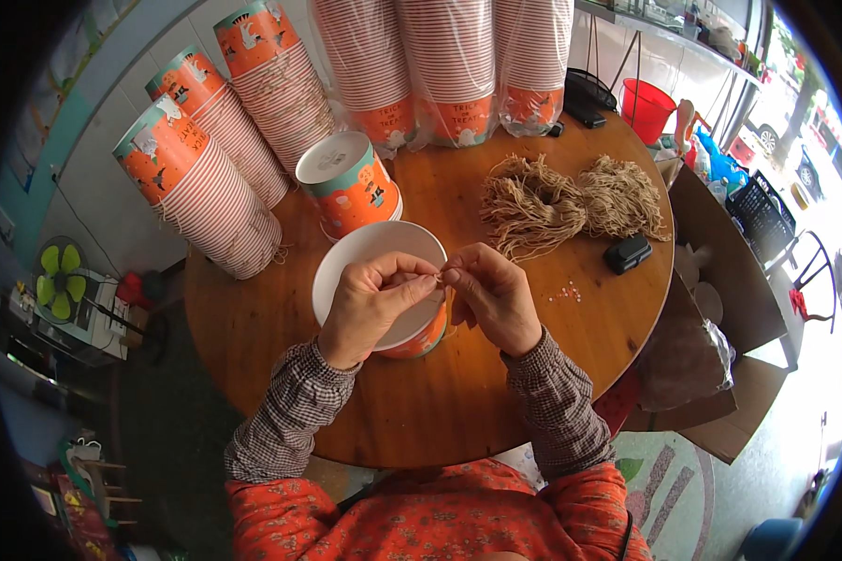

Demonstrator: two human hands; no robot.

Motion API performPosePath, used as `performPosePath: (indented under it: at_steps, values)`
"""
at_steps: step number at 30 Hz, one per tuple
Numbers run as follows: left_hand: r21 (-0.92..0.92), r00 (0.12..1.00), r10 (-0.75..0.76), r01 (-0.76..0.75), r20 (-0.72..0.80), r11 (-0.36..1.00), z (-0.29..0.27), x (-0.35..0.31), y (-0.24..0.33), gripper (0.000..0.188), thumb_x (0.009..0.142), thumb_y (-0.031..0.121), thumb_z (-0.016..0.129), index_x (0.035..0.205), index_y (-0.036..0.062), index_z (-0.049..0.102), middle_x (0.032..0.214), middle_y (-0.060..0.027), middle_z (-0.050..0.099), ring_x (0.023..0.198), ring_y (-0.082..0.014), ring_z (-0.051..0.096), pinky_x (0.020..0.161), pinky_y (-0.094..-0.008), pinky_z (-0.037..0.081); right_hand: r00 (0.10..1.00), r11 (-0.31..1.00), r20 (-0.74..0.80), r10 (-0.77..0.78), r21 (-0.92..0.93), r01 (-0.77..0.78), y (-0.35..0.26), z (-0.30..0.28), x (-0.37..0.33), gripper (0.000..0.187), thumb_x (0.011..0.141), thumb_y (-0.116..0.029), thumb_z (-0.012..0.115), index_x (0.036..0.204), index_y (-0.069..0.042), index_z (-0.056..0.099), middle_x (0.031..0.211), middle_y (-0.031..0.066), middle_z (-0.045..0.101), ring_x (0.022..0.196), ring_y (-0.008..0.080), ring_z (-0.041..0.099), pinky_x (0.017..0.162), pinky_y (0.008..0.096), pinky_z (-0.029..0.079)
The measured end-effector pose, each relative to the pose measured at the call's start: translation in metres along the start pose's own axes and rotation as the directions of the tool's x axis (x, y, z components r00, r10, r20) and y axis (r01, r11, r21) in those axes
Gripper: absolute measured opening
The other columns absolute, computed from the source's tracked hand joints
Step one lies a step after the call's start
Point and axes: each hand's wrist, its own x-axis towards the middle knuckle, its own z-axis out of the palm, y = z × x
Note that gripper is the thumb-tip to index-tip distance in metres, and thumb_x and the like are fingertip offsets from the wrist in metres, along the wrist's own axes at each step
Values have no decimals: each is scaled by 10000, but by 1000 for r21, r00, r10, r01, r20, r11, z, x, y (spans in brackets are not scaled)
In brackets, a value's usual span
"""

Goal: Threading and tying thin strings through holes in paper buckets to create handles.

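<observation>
My left hand and my right hand meet fingertip to fingertip above the right rim of an orange paper bucket with a white inside. Both are closed in a pinch on a thin piece of twine, mostly hidden by the fingers. A bit of tan strand shows below, by the bucket's right side. Right behind this bucket stands a short stack of similar orange and teal paper buckets. Two tied bundles of tan twine lie to the right, beyond my right hand.
Tall bucket stacks lean at the back left, some with twine hanging off. Plastic-wrapped stacks stand at the back. A small black case and tiny pale beads lie on the right of the round wooden table. Cardboard boxes stand beside it.
</observation>
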Motion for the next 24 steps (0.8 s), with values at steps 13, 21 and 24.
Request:
performPosePath:
  at_steps: [13, 21, 24]
  values:
    - [222, 986, 147, -127, -75, 967, 3, 3, -7, 150, 900, 110, 647, 969, -16, 690, 785, -15, 690, 709, -34, 601, 642, -192, 476, 981, 983, -102, -164, -105, 153, 6, -5, 3, 51, 970, -54, 499, 992, -14, 521, 819, 49, 632, 672, 76, 602, 547, 205, 480]
    - [438, 982, 186, -160, -18, 884, 4, 1, -4, 104, 882, 79, 653, 888, -23, 672, 718, -48, 688, 645, -46, 605, 580, -217, 470, 942, 918, -174, -289, -328, 221, 10, 3, 1, 52, 973, -61, 468, 1003, -19, 469, 726, 58, 605, 617, 104, 586, 545, 248, 473]
    - [571, 949, 314, -251, -13, 782, 11, 0, -7, 67, 864, 59, 657, 859, -7, 665, 711, -81, 684, 620, -99, 631, 573, -248, 480, 919, 863, -209, -333, -460, 208, 10, 4, 0, 58, 975, -77, 462, 999, -26, 452, 665, 64, 572, 567, 126, 572, 522, 267, 466]
